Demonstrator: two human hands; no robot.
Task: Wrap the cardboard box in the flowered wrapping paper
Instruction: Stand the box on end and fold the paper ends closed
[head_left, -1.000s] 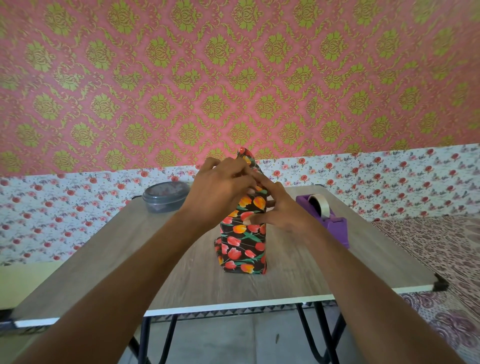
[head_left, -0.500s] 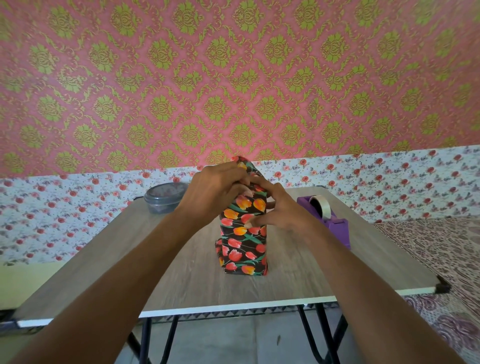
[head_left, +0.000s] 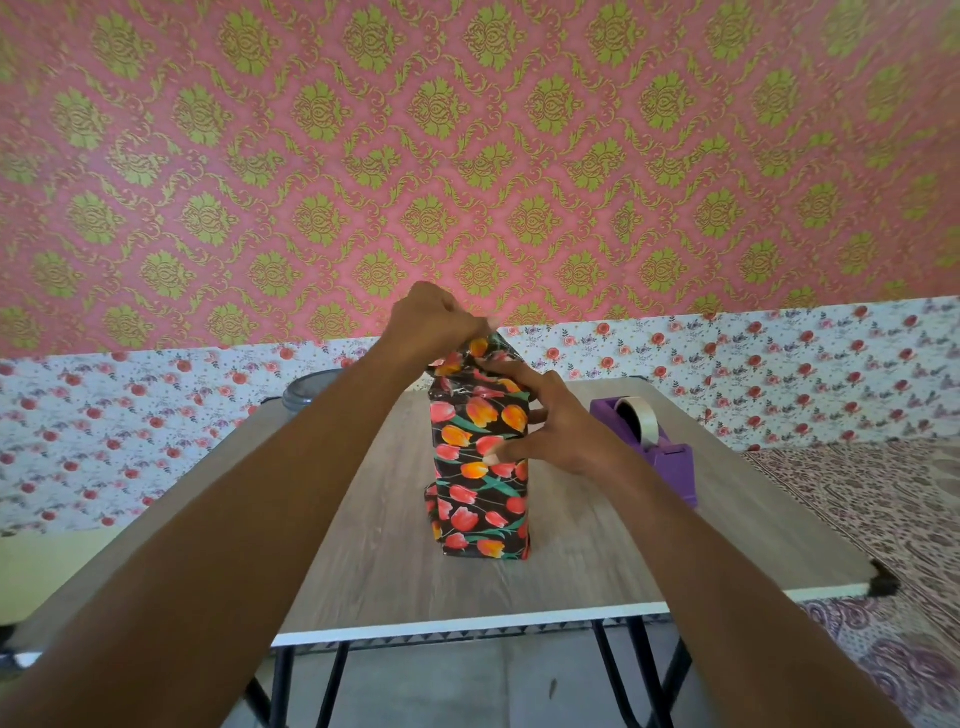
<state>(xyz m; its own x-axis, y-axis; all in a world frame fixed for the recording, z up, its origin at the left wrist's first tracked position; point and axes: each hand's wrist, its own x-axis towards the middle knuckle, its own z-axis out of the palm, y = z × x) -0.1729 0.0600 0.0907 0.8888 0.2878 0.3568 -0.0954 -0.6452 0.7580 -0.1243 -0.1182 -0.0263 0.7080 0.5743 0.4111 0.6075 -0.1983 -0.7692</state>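
Observation:
The box (head_left: 480, 478) stands upright in the middle of the wooden table (head_left: 405, 577), covered in black wrapping paper with red and orange tulips. No bare cardboard shows. At its top a loose paper flap (head_left: 491, 349) sticks up. My left hand (head_left: 434, 322) is curled above the box and pinches that flap. My right hand (head_left: 545, 426) grips the box's upper right side, thumb on the front face and fingers spread over the top edge.
A purple tape dispenser (head_left: 652, 441) with a roll of clear tape stands just right of the box. A dark round lidded container (head_left: 306, 389) sits at the table's back left, partly behind my left arm. A patterned mat (head_left: 883, 519) lies right of the table.
My left hand has risen from the box's top and pulls the paper flap upward. My right hand has stayed on the upper right side, fingers more spread.

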